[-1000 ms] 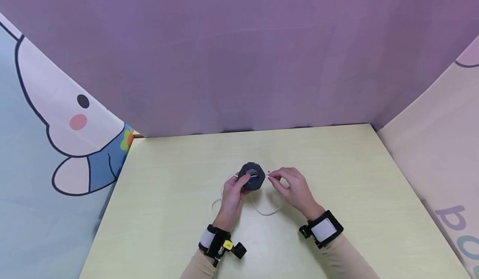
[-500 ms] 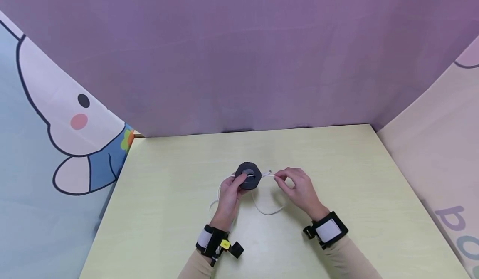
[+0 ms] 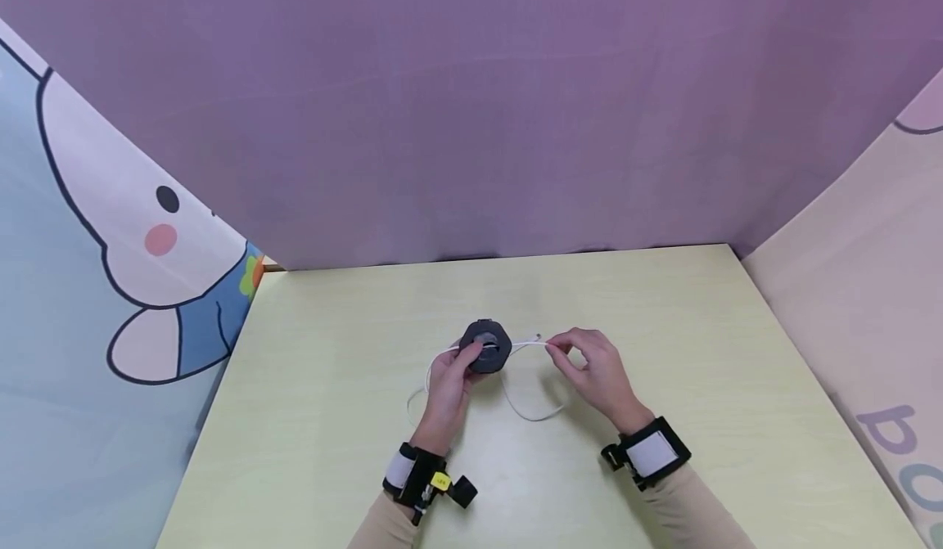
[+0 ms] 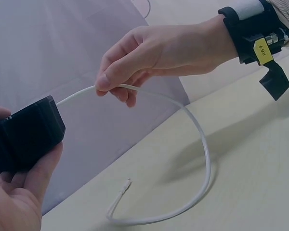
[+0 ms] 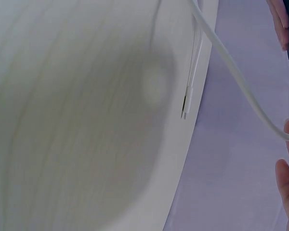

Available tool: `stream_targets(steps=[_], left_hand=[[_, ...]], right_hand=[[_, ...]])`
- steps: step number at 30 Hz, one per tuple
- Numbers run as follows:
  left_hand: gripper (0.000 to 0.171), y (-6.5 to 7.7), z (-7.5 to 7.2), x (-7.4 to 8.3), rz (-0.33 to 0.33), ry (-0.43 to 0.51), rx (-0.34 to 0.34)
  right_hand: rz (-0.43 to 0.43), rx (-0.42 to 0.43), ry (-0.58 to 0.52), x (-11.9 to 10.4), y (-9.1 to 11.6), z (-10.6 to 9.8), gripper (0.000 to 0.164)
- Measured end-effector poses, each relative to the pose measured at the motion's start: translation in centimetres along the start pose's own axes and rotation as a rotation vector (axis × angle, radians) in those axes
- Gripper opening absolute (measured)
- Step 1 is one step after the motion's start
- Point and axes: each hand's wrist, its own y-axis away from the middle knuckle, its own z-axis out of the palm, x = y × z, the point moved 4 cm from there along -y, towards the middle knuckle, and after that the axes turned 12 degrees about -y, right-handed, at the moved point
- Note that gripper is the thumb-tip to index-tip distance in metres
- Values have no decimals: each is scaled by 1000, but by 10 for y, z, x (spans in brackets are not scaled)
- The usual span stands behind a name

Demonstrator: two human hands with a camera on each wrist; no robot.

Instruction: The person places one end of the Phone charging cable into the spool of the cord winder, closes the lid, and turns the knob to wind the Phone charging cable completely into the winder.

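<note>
My left hand [image 3: 448, 393] grips a black hexagonal block [image 3: 502, 357] with a round recess in its face. The thumb presses on the front of it. Across the recess runs a white cable [image 3: 525, 344], coming out on the right side. My right hand [image 3: 595, 373] pinches this cable between thumb and fingertips, a short way from the block. In the left wrist view, the cable [image 4: 205, 154] loops down from the right hand to the table and ends in a small plug [image 4: 126, 185]. In the right wrist view, the plug [image 5: 188, 102] shows over the tabletop.
Both hands are above a pale wooden table [image 3: 331, 467]. A purple cloth wall [image 3: 471, 123] stands behind its far edge. Printed cloth panels [image 3: 66, 418] flank it on left and right. More loose cable [image 3: 411, 406] curves left of the left hand.
My right hand has moved to the right with the cable, so a longer stretch shows beside the block. My left hand and the block have shifted slightly left.
</note>
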Motion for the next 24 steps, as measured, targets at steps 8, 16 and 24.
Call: stream_targets(steps=[8,16,24], left_hand=[[43,-1,0,0,5,14,-3],[45,0,1,-1,1,16,-2],[46,0,-11,1,-11,29,60]], right_hand=[[2,21,2,3,0,-5,5],[4,38,6,4,0,-9,6],[9,104,5,10,6,-20,13]])
